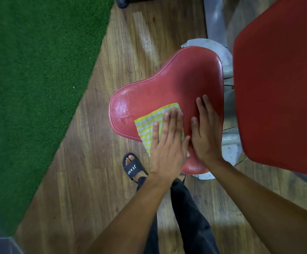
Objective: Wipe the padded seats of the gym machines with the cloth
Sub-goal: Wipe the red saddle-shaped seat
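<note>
A red padded seat [169, 83] with a wet, shiny surface fills the middle of the view. On its near part lies a yellow and white checked cloth [148, 125], spread flat. My left hand [167, 142] presses flat on the cloth with fingers stretched out, covering the cloth's right half. Just to its right, my right hand [206, 131] rests flat on the bare seat, thumb touching the left hand. Part of the cloth hangs over the seat's near edge.
A large red back pad [281, 88] stands close on the right. Grey metal frame parts [216, 21] show behind and under the seat. The floor is wood planks [97, 189], with green turf [32, 70] to the left. My sandalled foot [132, 166] stands near the seat.
</note>
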`<move>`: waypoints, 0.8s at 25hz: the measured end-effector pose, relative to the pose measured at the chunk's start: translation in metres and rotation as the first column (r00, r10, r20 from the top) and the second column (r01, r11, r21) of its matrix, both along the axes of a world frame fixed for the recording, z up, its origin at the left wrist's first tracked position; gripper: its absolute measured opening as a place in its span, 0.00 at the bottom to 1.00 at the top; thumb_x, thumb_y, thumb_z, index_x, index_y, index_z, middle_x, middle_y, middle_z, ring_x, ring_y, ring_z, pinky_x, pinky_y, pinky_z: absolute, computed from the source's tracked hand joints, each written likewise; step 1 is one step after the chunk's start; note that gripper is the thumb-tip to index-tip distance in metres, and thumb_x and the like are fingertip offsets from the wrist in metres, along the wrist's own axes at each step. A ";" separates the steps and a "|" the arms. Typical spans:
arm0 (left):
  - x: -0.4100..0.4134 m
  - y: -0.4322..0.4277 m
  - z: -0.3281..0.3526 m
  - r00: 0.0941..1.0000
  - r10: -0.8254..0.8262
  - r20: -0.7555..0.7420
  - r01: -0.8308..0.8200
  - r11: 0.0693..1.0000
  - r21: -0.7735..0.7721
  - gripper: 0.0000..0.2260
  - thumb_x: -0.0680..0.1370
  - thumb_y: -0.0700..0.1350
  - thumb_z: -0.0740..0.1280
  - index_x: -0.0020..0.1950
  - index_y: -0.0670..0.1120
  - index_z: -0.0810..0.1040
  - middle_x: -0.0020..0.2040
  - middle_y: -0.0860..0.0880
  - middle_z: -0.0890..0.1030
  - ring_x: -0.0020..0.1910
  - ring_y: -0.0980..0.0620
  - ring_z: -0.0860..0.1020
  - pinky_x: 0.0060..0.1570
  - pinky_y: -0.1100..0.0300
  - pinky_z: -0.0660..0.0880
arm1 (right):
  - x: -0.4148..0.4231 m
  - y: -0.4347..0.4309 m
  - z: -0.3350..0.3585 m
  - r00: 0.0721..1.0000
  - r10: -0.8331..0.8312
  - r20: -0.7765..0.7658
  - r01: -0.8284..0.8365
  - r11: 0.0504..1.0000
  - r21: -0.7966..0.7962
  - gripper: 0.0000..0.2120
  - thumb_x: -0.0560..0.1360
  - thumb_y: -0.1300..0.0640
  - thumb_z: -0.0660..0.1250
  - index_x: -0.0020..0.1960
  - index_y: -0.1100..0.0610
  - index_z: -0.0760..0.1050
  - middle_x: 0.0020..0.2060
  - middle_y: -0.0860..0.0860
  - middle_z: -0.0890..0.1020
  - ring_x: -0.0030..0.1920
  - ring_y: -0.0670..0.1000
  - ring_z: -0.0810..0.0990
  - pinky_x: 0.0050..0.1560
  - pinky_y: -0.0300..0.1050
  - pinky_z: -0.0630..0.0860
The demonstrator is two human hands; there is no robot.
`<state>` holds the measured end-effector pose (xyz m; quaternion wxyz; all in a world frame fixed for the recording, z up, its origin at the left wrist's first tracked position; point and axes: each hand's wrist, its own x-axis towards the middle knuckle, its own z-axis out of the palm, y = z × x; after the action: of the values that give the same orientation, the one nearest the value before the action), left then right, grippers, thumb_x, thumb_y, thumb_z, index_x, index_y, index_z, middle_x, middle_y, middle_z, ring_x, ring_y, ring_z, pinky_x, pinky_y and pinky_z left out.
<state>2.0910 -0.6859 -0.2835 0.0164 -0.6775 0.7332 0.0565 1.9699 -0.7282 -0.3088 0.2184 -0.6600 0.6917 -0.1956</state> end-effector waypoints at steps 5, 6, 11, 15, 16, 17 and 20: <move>0.063 -0.006 0.007 0.991 -0.116 0.062 0.119 0.992 -0.048 0.26 0.84 0.54 0.52 0.79 0.46 0.52 0.80 0.48 0.53 0.79 0.49 0.52 0.75 0.46 0.53 | 0.001 0.002 0.002 1.000 0.015 -0.017 -0.014 1.000 0.011 0.25 0.80 0.53 0.53 0.77 0.57 0.61 0.77 0.53 0.60 0.71 0.55 0.67 0.70 0.52 0.63; 0.071 -0.010 0.008 0.990 -0.124 0.066 0.127 0.991 -0.052 0.25 0.84 0.54 0.52 0.79 0.47 0.53 0.80 0.48 0.53 0.79 0.49 0.52 0.75 0.46 0.53 | 0.001 0.003 0.002 1.000 0.011 -0.027 -0.011 1.000 0.018 0.25 0.80 0.53 0.52 0.77 0.57 0.61 0.78 0.52 0.60 0.70 0.55 0.67 0.71 0.53 0.63; 0.093 -0.038 0.011 0.998 0.048 0.051 -0.044 0.995 -0.085 0.25 0.84 0.53 0.49 0.79 0.45 0.53 0.79 0.45 0.55 0.79 0.46 0.51 0.76 0.44 0.50 | 0.007 0.001 0.006 0.996 -0.003 -0.084 0.008 0.998 0.055 0.25 0.81 0.54 0.52 0.77 0.56 0.59 0.78 0.51 0.58 0.72 0.53 0.64 0.73 0.54 0.61; 0.089 -0.053 0.013 0.992 0.116 0.046 -0.112 0.991 -0.070 0.26 0.84 0.54 0.49 0.79 0.42 0.53 0.79 0.45 0.56 0.79 0.46 0.51 0.76 0.44 0.51 | 0.012 0.002 0.008 0.988 -0.014 -0.156 0.025 0.997 0.071 0.25 0.81 0.53 0.50 0.78 0.55 0.57 0.78 0.51 0.58 0.75 0.51 0.62 0.74 0.50 0.57; 0.086 -0.058 0.013 0.991 0.129 0.037 -0.126 0.990 -0.063 0.26 0.84 0.54 0.49 0.79 0.43 0.54 0.79 0.45 0.56 0.79 0.47 0.52 0.76 0.45 0.51 | 0.012 0.003 0.007 0.987 -0.011 -0.160 0.023 0.997 0.074 0.25 0.81 0.53 0.50 0.78 0.56 0.57 0.78 0.51 0.58 0.76 0.51 0.62 0.74 0.50 0.57; 0.084 -0.065 0.014 0.990 0.137 0.026 -0.136 0.989 -0.057 0.26 0.84 0.54 0.49 0.79 0.43 0.54 0.79 0.46 0.57 0.79 0.47 0.52 0.76 0.45 0.50 | 0.011 0.003 0.006 0.987 -0.011 -0.163 0.023 0.997 0.072 0.25 0.81 0.53 0.50 0.78 0.56 0.57 0.78 0.51 0.58 0.76 0.51 0.61 0.74 0.50 0.58; 0.071 -0.088 0.015 0.988 0.152 0.005 -0.152 0.988 -0.037 0.26 0.84 0.55 0.48 0.79 0.44 0.55 0.79 0.46 0.59 0.79 0.47 0.54 0.77 0.46 0.49 | 0.009 0.004 0.003 0.989 -0.013 -0.148 0.022 0.998 0.063 0.25 0.81 0.53 0.50 0.78 0.56 0.57 0.78 0.51 0.59 0.76 0.50 0.61 0.74 0.51 0.58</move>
<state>2.1621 -0.7740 -0.2686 0.0023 -0.7317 0.6803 0.0416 1.9790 -0.7246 -0.3053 0.1862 -0.6592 0.7176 -0.1258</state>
